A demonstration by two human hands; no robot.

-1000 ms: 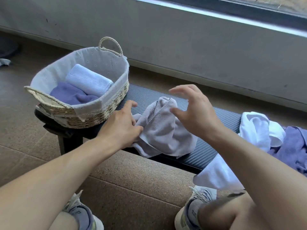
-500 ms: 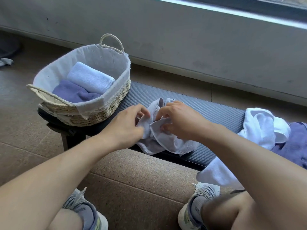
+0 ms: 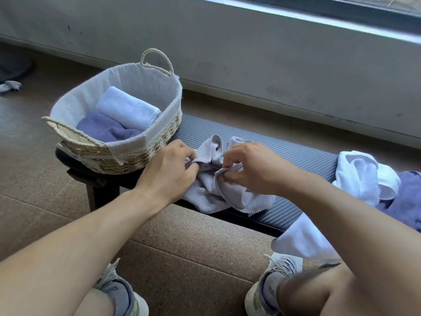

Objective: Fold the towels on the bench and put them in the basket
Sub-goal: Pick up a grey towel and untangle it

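My right hand, raised and spread above the grey towel a second ago, has descended and now pinches its bunched cloth. My left hand has shifted to pinch the fabric alongside, gathering the towel into folds.

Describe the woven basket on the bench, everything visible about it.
The basket is oval, woven of pale straw-like fibre, with a twisted rope handle at each end and a white dotted cloth liner folded over its rim. It stands upright on the left end of the dark bench. Inside lie a folded light blue towel and a purple towel. Neither hand touches it.
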